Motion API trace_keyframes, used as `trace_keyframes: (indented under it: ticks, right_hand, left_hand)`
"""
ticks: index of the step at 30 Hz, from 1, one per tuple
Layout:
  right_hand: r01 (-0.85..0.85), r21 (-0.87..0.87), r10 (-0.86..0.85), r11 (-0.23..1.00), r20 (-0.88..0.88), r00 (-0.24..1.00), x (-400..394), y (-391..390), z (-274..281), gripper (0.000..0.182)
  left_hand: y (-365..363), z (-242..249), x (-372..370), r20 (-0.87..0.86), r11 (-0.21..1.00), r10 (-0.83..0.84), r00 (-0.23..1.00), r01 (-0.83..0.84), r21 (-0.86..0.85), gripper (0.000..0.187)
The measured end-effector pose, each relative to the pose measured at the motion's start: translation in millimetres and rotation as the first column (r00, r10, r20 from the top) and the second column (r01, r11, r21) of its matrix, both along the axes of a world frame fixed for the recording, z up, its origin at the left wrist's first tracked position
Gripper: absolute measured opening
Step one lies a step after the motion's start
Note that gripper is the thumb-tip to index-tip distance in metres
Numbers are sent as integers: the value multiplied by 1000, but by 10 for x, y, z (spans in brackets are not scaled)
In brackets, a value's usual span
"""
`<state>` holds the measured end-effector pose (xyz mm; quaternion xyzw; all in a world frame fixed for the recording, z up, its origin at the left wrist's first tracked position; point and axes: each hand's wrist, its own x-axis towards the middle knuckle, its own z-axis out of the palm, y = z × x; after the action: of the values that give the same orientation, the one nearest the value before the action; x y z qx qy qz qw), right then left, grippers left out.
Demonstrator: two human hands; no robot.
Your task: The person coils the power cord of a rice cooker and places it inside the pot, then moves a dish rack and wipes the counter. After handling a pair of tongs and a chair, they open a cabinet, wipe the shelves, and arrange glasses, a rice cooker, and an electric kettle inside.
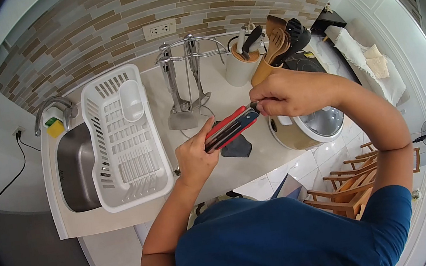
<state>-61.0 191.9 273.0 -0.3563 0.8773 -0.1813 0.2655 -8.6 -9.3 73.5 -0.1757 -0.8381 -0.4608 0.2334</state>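
Above the counter's front part, my left hand [196, 158] is closed around a red folding multi-tool [230, 128] with dark metal parts between its red sides. My right hand [289, 93] pinches a small dark part at the tool's far right end, thumb and fingers pressed together. The tool slants up to the right between both hands. Below it on the counter lies a flat dark grey piece [237, 147], perhaps a pouch, partly covered by the tool.
A white dish rack [96, 149] stands left, beside the steel sink [80, 173]. Behind my hands are a utensil stand [186, 58] with hanging ladle and turner, a knife holder [239, 69] and a utensil crock [263, 71]. A rice cooker [305, 133] sits to the right.
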Motion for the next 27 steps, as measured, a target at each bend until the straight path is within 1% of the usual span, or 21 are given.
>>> trace_keyframes:
  ticks: [1,3,4,6,7,9,11,12,14,16,17,18,19,20,21,22,23,24,25,26,27]
  right_hand:
    - [-2,-35,3,999,6,1000,2,19,-6,17]
    - [-17,-22,17,1000,-3,1000,8,40,16,16]
    - [-30,-9,30,1000,-20,999,10,50,40,16]
    - [-32,-10,32,999,-6,999,18,45,89,16]
    - [-37,-13,37,999,10,999,18,40,95,16]
    - [-47,-13,47,999,6,999,15,53,78,15]
    - [-61,-14,61,998,3,998,16,69,42,15]
    - [-35,-51,37,998,45,998,29,81,9,15]
    - [-11,-85,18,996,88,996,14,106,-39,14]
    - [-26,-121,31,992,40,999,-41,122,-76,20]
    - [-29,-123,34,992,38,999,-87,123,-100,20]
    - [27,-137,-28,990,-3,1000,-149,121,-125,25]
    - [84,-154,-91,985,-42,995,-190,113,-155,30]
    - [195,-221,-192,956,35,981,-207,87,-190,35]
    - [196,-225,-193,955,34,981,-223,91,-289,35]
    - [298,-355,-272,886,123,954,-239,103,-430,34]
    - [398,-466,-331,790,222,917,-240,102,-521,34]
    - [400,-468,-332,788,223,916,-191,85,-556,34]
    - [472,-504,-332,724,345,878,-117,61,-589,32]
    - [545,-526,-319,653,461,828,-57,55,-623,30]
    - [547,-528,-322,650,460,827,-29,71,-681,30]
  left_hand:
    - [2,21,-4,2,1000,2,1000,-2,1,57]
    - [-7,78,-22,138,984,-157,978,143,110,50]
    - [-20,123,-26,138,984,-158,978,143,110,50]
    - [-59,212,-25,279,959,-273,921,237,155,41]
    - [-72,233,-24,280,960,-270,921,234,155,41]
    - [-94,256,-31,390,938,-345,854,301,171,35]
    - [-118,249,-51,418,927,-374,828,330,176,33]
    - [-126,240,-44,446,913,-407,797,363,183,30]
    - [-99,208,-38,415,908,-417,808,354,224,26]
    - [-45,140,-58,378,902,-425,823,347,258,23]
    - [3,75,-75,391,914,-383,837,283,290,22]
    - [54,62,-87,405,922,-342,848,218,321,21]
    - [110,69,-91,404,923,-340,849,219,317,21]
    - [173,90,-93,415,934,-277,866,141,328,29]
    - [222,108,-97,427,939,-214,879,64,338,38]
    - [252,121,-103,426,940,-214,879,66,334,38]
    - [274,132,-110,432,944,-209,877,66,324,43]
    - [292,139,-112,438,947,-208,875,67,315,47]
    - [304,144,-108,437,947,-209,875,69,313,47]
    - [317,148,-98,421,945,-209,883,72,318,40]
    - [329,151,-99,405,944,-209,890,75,322,33]
